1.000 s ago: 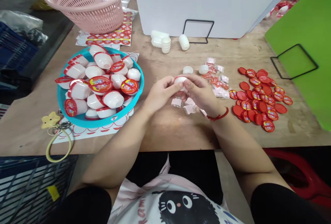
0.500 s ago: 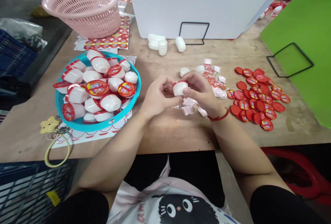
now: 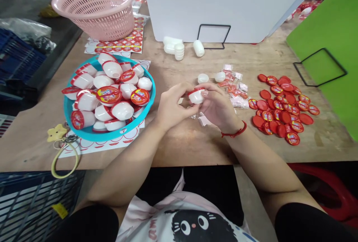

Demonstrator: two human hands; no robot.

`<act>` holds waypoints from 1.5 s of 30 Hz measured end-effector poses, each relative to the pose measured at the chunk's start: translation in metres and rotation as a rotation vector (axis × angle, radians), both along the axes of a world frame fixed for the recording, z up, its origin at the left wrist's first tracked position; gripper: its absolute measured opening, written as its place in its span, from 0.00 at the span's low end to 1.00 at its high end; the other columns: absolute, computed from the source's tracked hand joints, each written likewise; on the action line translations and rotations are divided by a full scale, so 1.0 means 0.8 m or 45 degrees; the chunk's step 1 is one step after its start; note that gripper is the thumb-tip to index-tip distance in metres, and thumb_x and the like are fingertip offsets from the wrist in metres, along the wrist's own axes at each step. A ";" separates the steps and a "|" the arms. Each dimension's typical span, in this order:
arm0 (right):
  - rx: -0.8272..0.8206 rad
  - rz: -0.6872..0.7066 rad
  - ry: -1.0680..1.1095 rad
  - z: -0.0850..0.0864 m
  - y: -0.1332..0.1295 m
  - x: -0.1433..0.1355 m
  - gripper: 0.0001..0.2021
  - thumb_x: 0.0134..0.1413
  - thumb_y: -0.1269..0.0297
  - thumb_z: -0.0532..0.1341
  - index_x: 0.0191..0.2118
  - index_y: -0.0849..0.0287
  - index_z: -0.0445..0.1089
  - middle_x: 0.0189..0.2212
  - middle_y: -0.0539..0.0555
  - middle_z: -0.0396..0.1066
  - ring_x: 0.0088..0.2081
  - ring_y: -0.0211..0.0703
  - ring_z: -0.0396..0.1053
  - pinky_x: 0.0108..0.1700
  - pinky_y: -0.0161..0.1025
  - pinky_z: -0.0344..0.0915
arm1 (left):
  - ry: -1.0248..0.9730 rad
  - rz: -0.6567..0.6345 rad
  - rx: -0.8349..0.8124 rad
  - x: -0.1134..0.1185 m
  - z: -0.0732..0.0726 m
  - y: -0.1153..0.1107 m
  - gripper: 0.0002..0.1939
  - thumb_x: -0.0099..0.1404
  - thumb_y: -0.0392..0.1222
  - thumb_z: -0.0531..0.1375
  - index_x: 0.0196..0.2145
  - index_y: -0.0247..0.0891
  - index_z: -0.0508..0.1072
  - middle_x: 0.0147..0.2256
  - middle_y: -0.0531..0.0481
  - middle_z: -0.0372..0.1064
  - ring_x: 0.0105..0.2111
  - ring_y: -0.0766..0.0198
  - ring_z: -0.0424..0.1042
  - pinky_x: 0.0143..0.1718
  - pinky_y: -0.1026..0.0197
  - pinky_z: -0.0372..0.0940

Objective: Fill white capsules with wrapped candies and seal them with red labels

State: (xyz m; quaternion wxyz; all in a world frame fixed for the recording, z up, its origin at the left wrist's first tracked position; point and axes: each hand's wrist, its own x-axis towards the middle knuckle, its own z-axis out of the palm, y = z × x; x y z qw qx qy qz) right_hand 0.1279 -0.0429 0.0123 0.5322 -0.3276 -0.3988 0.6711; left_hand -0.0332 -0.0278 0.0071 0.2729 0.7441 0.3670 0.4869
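Observation:
Between my hands is a small white plastic cup with a red lid (image 3: 197, 96). My left hand (image 3: 175, 104) closes on its left side with thumb and fingers. From the right, my right hand (image 3: 219, 109) grips the same cup, a fingertip near the lid's edge. Small clear sachets (image 3: 206, 120), pink and white, lie beneath and beside my hands. Just beyond my fingers sit two open white cups (image 3: 203, 78). To the right is a loose pile of red lids (image 3: 285, 117), several with printed labels.
A blue basin (image 3: 152, 102) full of lidded cups stands at left, near a pink basket (image 3: 92, 11) on sticker sheets. White cups (image 3: 179, 52) lie before a white panel (image 3: 207, 3). A green panel (image 3: 330, 55) borders the right. A yellow keyring (image 3: 65, 160) lies at the front left.
The cup has tilted slightly in my hands, and more of its red lid shows. My right hand's fingers have shifted on it. The whole view has moved a little.

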 end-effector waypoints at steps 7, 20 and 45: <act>-0.017 -0.026 0.044 -0.004 0.002 0.001 0.08 0.54 0.61 0.67 0.41 0.52 0.76 0.35 0.48 0.77 0.34 0.39 0.75 0.38 0.37 0.74 | -0.039 -0.029 0.050 -0.001 0.000 0.001 0.13 0.54 0.34 0.68 0.39 0.41 0.74 0.36 0.54 0.75 0.36 0.65 0.74 0.38 0.63 0.69; 0.140 -0.143 -0.098 -0.011 0.000 -0.002 0.20 0.46 0.54 0.75 0.46 0.47 0.76 0.46 0.50 0.77 0.47 0.46 0.73 0.47 0.45 0.74 | -0.620 -0.273 -0.354 0.003 -0.003 0.010 0.24 0.51 0.46 0.75 0.42 0.41 0.70 0.37 0.52 0.75 0.35 0.67 0.75 0.35 0.65 0.70; 1.050 -0.236 -1.280 0.005 0.004 0.024 0.16 0.63 0.51 0.62 0.51 0.54 0.72 0.35 0.54 0.66 0.37 0.45 0.65 0.38 0.43 0.67 | -0.796 -0.307 -1.195 0.005 0.013 0.002 0.15 0.51 0.41 0.72 0.31 0.37 0.70 0.27 0.57 0.71 0.24 0.72 0.71 0.26 0.69 0.68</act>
